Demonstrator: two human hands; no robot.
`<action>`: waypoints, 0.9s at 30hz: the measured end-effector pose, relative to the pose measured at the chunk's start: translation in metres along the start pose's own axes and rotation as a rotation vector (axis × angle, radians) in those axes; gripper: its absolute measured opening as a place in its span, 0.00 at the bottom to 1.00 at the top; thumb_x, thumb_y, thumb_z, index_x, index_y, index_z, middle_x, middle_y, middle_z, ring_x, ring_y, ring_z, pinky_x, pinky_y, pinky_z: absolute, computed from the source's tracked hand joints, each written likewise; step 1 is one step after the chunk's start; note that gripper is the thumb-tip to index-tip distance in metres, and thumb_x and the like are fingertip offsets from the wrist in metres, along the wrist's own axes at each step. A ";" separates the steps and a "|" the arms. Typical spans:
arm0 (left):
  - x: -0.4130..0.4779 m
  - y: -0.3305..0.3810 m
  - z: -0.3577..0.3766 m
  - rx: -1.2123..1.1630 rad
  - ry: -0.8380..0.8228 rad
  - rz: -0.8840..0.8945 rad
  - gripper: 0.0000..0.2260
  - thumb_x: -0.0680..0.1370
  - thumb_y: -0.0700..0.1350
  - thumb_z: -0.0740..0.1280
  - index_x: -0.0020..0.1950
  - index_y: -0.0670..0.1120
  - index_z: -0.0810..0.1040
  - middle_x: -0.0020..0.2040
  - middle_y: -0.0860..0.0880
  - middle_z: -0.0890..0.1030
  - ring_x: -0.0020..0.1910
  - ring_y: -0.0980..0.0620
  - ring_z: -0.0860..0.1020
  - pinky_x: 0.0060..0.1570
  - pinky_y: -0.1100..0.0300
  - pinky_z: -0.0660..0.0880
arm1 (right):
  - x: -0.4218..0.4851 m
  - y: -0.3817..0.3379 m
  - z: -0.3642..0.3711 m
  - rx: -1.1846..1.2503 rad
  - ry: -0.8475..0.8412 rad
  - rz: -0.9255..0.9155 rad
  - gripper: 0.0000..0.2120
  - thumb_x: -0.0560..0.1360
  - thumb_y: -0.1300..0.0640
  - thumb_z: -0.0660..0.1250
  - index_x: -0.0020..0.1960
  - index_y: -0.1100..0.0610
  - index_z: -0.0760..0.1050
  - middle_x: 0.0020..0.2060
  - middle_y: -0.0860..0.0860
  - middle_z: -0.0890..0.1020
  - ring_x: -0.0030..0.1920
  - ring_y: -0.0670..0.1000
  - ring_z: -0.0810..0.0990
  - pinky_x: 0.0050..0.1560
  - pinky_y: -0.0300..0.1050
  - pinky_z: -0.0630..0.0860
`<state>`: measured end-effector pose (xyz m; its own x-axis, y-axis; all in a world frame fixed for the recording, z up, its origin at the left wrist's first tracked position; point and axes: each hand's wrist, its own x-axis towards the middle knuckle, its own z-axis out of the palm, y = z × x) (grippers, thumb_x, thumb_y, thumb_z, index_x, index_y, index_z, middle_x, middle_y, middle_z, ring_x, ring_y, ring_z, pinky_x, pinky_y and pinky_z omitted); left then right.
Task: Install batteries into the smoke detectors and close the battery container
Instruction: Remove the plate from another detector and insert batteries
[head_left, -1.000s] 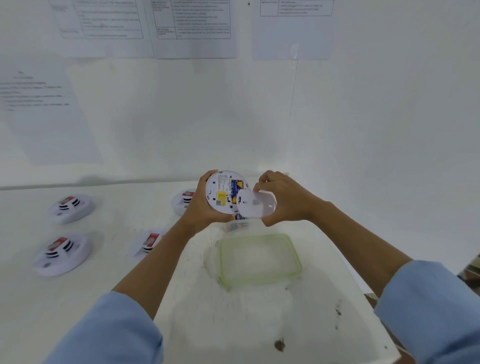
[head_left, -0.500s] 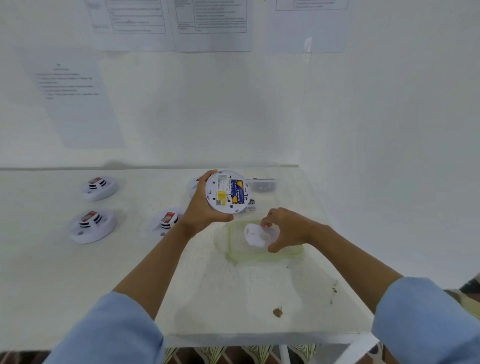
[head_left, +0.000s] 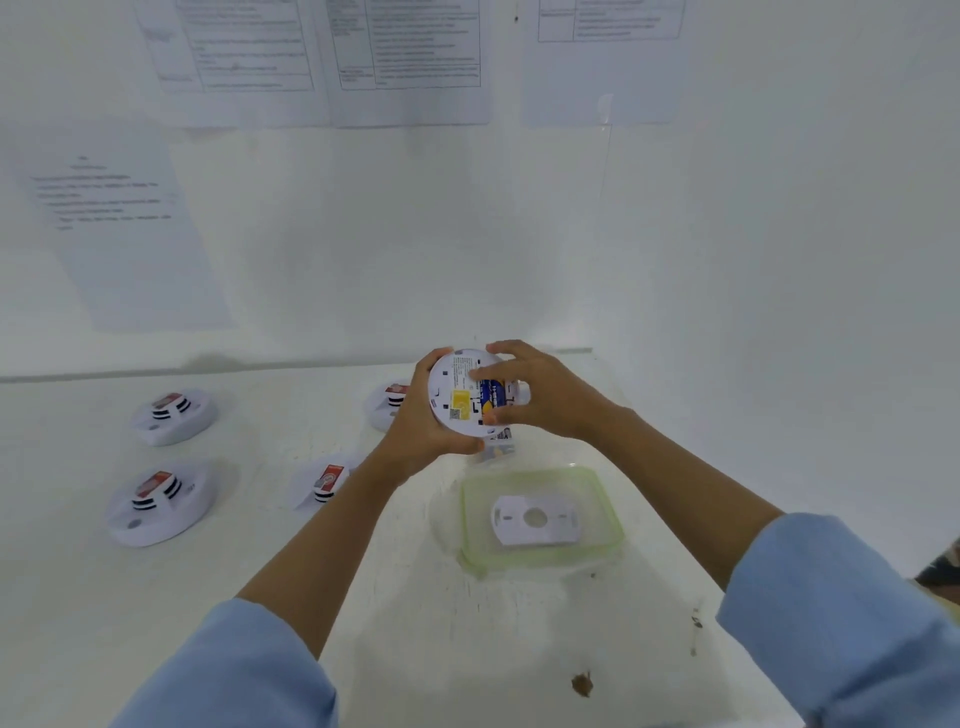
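Note:
My left hand (head_left: 423, 421) grips a round white smoke detector (head_left: 460, 397) by its left edge, above the table, back side facing me. Its back shows a yellow label and a blue battery (head_left: 493, 397) in the open compartment. My right hand (head_left: 540, 392) reaches over the detector's right side, with finger and thumb on the battery. The white mounting plate (head_left: 535, 519) lies inside a clear container lid with a green rim (head_left: 608, 512) on the table. A clear battery container (head_left: 498, 451) shows partly under my hands.
Several other white smoke detectors sit on the white table: two at left (head_left: 174, 415) (head_left: 158, 501), one near my left forearm (head_left: 324, 483), one behind my left hand (head_left: 387, 402). White walls with taped papers close in behind and to the right. A brown stain (head_left: 582, 683) marks the table front.
My right hand set the white plate down in the green-rimmed lid, let go, then rose to the detector and now touches the battery. My left hand kept holding the detector.

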<state>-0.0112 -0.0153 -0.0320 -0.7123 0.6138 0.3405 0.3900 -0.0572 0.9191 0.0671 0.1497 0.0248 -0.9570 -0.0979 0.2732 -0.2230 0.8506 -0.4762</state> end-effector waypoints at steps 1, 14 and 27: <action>0.005 -0.002 -0.002 0.002 -0.008 -0.001 0.49 0.53 0.41 0.78 0.69 0.45 0.59 0.60 0.51 0.72 0.56 0.60 0.77 0.44 0.64 0.78 | 0.005 0.003 -0.001 -0.010 0.008 0.005 0.23 0.70 0.55 0.73 0.64 0.53 0.75 0.69 0.52 0.65 0.63 0.52 0.71 0.58 0.37 0.69; 0.048 -0.028 -0.007 -0.048 -0.067 -0.088 0.46 0.56 0.33 0.76 0.68 0.49 0.59 0.58 0.53 0.73 0.53 0.61 0.77 0.44 0.65 0.77 | 0.034 0.034 0.003 -0.358 -0.022 -0.108 0.17 0.76 0.54 0.64 0.63 0.58 0.75 0.70 0.58 0.66 0.60 0.58 0.74 0.57 0.41 0.69; 0.069 -0.038 -0.004 -0.011 -0.031 -0.121 0.46 0.55 0.35 0.77 0.69 0.50 0.60 0.60 0.49 0.73 0.58 0.50 0.75 0.49 0.57 0.79 | 0.055 0.068 0.009 -0.510 -0.094 -0.330 0.15 0.72 0.52 0.60 0.46 0.61 0.80 0.49 0.63 0.82 0.40 0.59 0.83 0.33 0.45 0.80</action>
<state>-0.0774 0.0259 -0.0428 -0.7353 0.6406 0.2213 0.2958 0.0095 0.9552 -0.0024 0.1974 -0.0004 -0.8698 -0.4239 0.2525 -0.4158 0.9053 0.0875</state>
